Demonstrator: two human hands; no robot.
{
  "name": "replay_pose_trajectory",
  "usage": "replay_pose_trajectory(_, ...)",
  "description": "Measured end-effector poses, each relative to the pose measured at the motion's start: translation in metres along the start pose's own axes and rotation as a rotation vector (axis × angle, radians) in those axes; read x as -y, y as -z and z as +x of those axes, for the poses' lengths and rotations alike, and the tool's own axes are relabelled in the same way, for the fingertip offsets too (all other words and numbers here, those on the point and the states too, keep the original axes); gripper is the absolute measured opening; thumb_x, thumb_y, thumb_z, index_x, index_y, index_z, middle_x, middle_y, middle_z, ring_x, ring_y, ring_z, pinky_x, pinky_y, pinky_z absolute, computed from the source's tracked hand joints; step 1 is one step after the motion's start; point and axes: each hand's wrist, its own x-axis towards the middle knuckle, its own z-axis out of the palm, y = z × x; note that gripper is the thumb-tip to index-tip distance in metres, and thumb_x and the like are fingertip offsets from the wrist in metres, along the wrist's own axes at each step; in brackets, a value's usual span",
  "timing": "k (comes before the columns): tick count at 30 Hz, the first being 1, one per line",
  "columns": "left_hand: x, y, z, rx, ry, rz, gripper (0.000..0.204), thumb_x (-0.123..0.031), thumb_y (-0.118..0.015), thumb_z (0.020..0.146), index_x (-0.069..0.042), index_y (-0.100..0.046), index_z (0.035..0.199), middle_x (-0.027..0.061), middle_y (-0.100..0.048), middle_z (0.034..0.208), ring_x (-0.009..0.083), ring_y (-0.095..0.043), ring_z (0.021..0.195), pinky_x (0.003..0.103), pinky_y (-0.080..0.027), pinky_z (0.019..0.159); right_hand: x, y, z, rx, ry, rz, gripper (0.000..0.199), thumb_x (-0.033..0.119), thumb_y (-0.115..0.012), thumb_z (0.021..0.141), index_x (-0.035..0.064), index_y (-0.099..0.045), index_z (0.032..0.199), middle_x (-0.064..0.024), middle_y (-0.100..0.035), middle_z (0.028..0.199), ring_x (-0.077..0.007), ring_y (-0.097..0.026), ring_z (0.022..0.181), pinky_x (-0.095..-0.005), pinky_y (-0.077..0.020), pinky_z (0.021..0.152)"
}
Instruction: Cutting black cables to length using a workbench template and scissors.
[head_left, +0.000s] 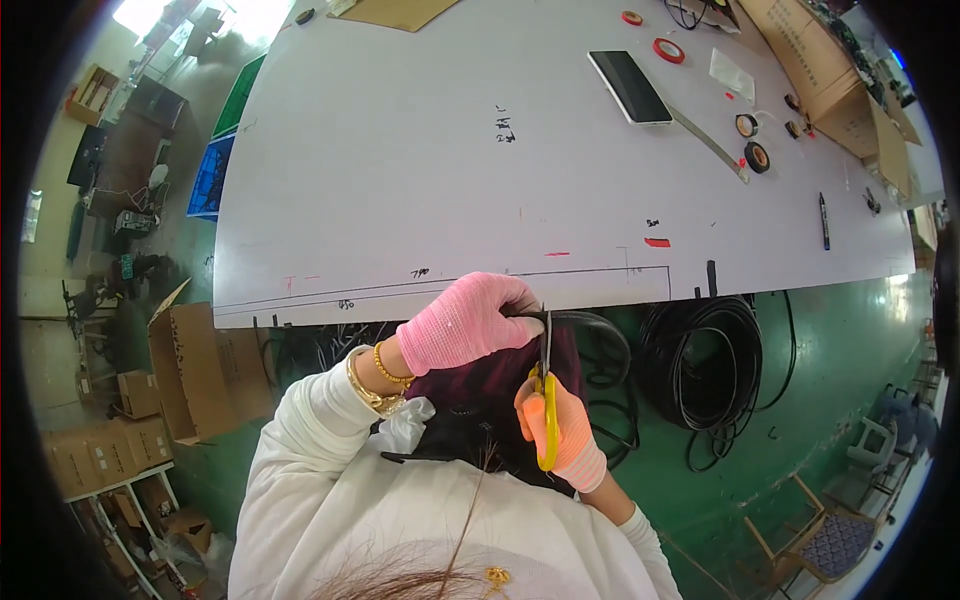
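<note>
My left hand, in a pink knitted glove, is closed around a length of black tubing at the table's near edge. Whether the tubing is hollow does not show. Scissors with yellow handles are gripped in my right hand, which wears an orange and white striped glove. Their blades point up toward the table and lie across the tubing, just right of my left fingers. From there the tubing bends down to the right, near a large black coil below the table edge.
The white table bears drawn lines and marks. A phone, a steel ruler, tape rolls and a marker lie toward its right. Cardboard boxes stand at left; a chair stands lower right.
</note>
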Motion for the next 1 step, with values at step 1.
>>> replay_pose_trajectory(1,-0.0002,0.0001,0.0002,0.003,0.002,-0.005,0.020,-0.012,-0.069,0.080,0.004,-0.066,0.091,0.0100,-0.059,0.070,0.0166,-0.050,0.066,0.031,-0.048,0.067,0.0003,0.0032,-0.0008,-0.013,0.007,-0.191,0.033,0.040,-0.057,0.101,0.0069,-0.057,0.105,-0.0063,-0.061,0.093,-0.0188,-0.060,0.085,-0.0256,-0.0475,0.085)
